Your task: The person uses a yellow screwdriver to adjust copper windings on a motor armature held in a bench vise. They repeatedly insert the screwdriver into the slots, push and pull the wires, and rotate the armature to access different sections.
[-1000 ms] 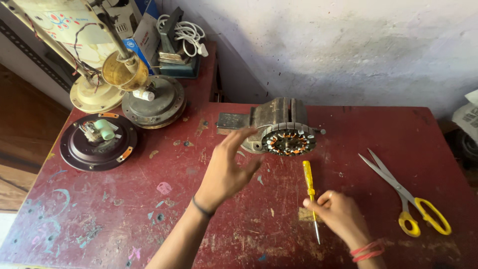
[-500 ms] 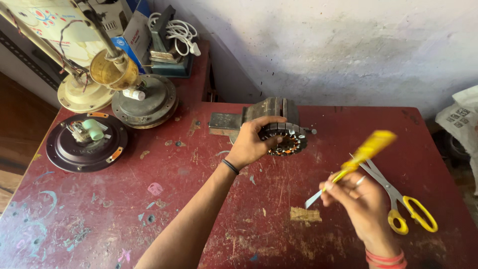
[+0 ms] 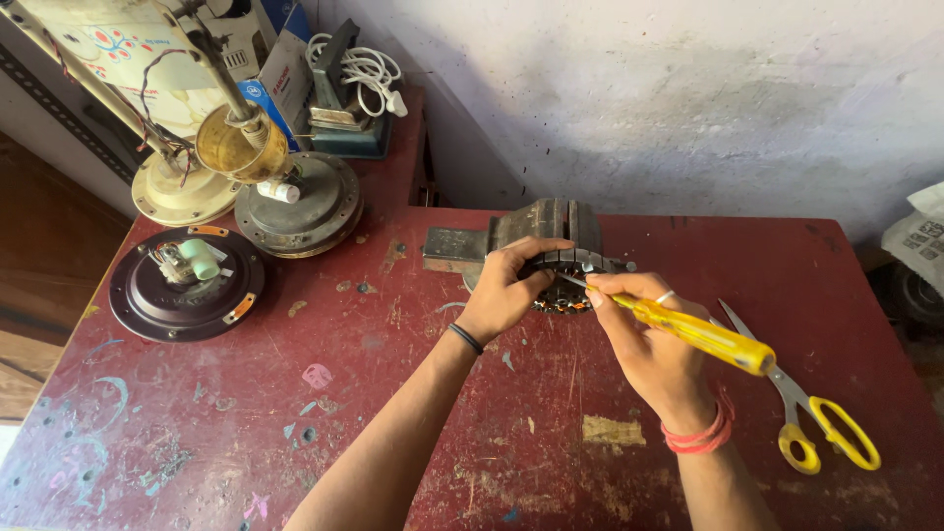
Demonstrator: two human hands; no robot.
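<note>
We have our left hand (image 3: 506, 290) wrapped over the top of the grey metal motor stator with copper windings (image 3: 562, 265), fingers curled on its rim and pinning it where it sits near the back edge of the worn red-painted table (image 3: 374, 413), close to the whitewashed wall. Our right hand (image 3: 644, 344) is closed in a pinch around the yellow-handled screwdriver (image 3: 703, 336), whose thin shaft points left into the face of the stator, just under our left fingertips. We judge the step in hand to be working the tip into the windings or a fastener there; the exact spot is hidden by our fingers. A steady hold from the left and a small, well-aimed push or twist from the right seem called for, since the tip could slip toward the fingers. Yellow-handled scissors (image 3: 821, 428) lie on the table just right of our right wrist. At far left rest a dark round fan cover with a green part (image 3: 187, 285) and a grey domed motor housing (image 3: 300, 202); behind them stands a blue-and-white cardboard box (image 3: 280, 79) beside a coiled white cable (image 3: 369, 69), and a pale printed sheet with coloured marks leans in the top left corner
</note>
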